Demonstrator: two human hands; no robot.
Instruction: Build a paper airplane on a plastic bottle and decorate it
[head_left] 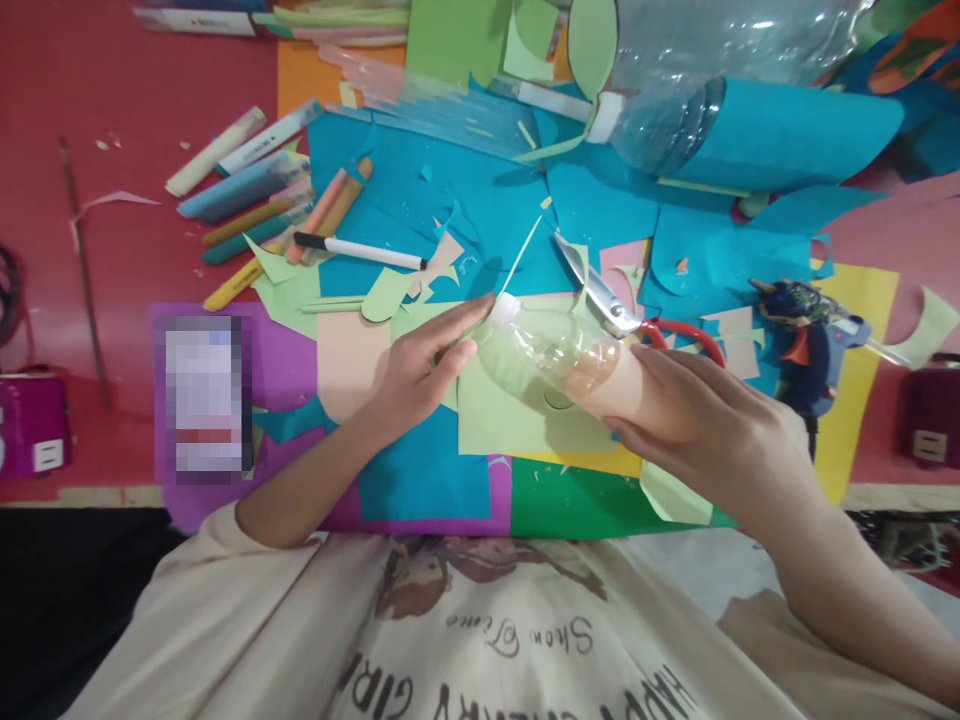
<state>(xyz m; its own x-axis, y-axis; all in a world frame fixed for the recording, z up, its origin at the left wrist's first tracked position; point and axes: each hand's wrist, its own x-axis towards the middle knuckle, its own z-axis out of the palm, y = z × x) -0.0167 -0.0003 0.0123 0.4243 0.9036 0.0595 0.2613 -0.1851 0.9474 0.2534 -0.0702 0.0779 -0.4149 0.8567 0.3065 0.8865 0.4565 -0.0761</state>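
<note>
My right hand [705, 420] is wrapped around a clear plastic bottle [544, 345], whose lower part is covered in peach paper. The bottle lies tilted, its white cap pointing up and left. Beside the cap is my left hand [424, 370], fingers stretched out and thumb apart, with the fingertips at the cap's edge. A thin pale green strip [521, 255] rises from the cap. Just beyond the bottle lie scissors [619, 312] with red handles, partly hidden by my right hand. Light green paper [540, 425] is spread under the bottle.
A second bottle [667, 125] wrapped in blue paper, with a green paper leaf [592, 45], lies at the back. Several markers [247, 200] are on the left, near a phone [206, 395]. To the right rests a blue glue gun [817, 360]. Paper scraps cover the blue sheets.
</note>
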